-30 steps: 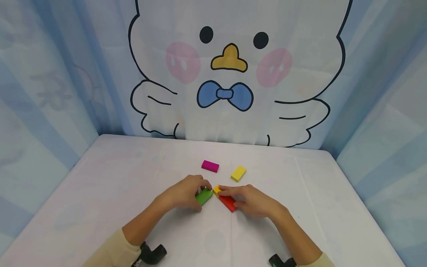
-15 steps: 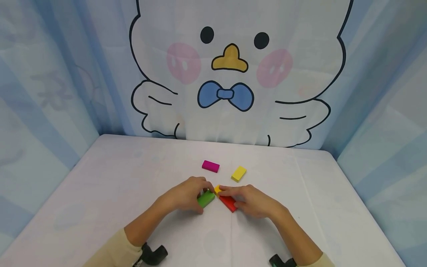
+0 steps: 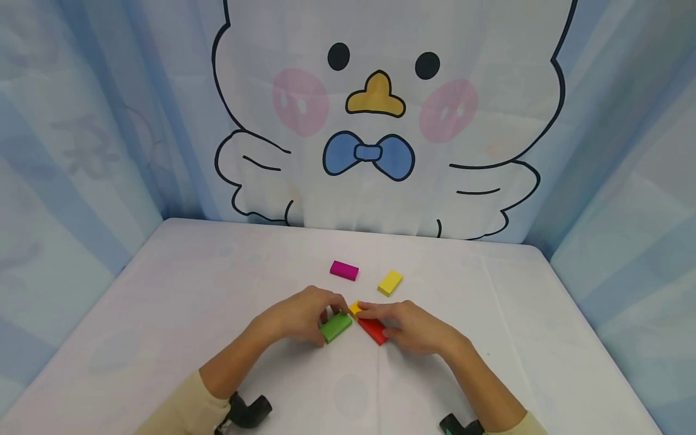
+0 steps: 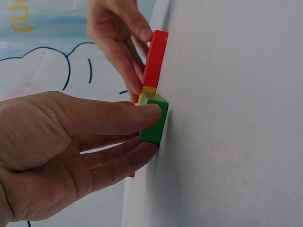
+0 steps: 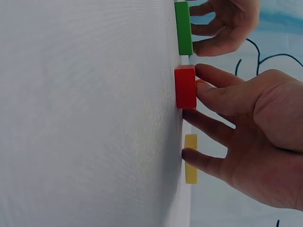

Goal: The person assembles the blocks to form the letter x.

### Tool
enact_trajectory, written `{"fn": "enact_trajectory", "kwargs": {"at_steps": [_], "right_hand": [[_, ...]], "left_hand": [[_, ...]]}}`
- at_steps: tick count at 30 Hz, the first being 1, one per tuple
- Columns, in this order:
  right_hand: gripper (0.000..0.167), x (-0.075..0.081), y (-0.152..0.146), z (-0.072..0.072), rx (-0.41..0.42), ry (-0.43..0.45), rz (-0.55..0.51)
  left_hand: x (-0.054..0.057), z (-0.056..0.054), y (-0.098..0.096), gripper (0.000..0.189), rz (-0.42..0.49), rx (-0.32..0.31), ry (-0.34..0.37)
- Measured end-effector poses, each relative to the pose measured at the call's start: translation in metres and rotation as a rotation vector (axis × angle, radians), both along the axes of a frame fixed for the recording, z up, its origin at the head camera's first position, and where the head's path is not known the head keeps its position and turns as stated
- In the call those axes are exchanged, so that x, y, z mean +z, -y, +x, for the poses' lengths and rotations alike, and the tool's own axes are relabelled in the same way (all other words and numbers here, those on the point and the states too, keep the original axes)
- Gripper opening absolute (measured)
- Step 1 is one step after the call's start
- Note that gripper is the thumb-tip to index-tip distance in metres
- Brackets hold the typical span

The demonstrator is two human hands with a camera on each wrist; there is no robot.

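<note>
My left hand [image 3: 301, 314] pinches a green block [image 3: 337, 327] on the table, thumb at its near end and fingers along its far side. In the left wrist view the thumb presses the end of that green block [image 4: 155, 122]. Just right of it, my right hand [image 3: 410, 326] holds a red block [image 3: 372, 330], the thumb at its near end and the index finger reaching over the far end. An orange-yellow block [image 3: 354, 308] lies at the red block's far end, partly hidden by the right fingers. The green block's right end is close to both.
Farther back on the white table [image 3: 462, 284] lie a magenta block [image 3: 344, 270] and a yellow block [image 3: 389, 283]. A pale blue curtain [image 3: 370, 205] with a printed cartoon bird hangs behind the table's back edge.
My left hand has brought the green block slightly right and nearer to me, and its thumb has shifted along the block. The right hand and the red block have stayed in place.
</note>
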State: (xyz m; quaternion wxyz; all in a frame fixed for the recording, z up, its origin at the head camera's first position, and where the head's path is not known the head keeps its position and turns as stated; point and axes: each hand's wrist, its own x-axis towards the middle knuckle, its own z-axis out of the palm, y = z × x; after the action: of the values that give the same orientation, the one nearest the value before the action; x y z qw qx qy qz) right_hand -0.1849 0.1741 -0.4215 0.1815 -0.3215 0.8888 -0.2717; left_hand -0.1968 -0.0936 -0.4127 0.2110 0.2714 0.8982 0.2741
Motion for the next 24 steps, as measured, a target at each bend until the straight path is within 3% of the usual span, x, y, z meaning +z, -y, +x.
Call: {"fn": "enact_trajectory", "kwargs": {"at_steps": [7,24], "right_hand": [[0.054,0.0001,0.0001,0.0001,0.004,-0.003,0.003],[0.055,0.0001,0.0001,0.0004,0.007,-0.002,-0.013]], "left_hand": [[-0.0016,-0.0015,0.0014,0.044,0.011,-0.020,-0.005],[-0.0041,0.0007,-0.0047,0.046,0.016,0.010,-0.017]]}}
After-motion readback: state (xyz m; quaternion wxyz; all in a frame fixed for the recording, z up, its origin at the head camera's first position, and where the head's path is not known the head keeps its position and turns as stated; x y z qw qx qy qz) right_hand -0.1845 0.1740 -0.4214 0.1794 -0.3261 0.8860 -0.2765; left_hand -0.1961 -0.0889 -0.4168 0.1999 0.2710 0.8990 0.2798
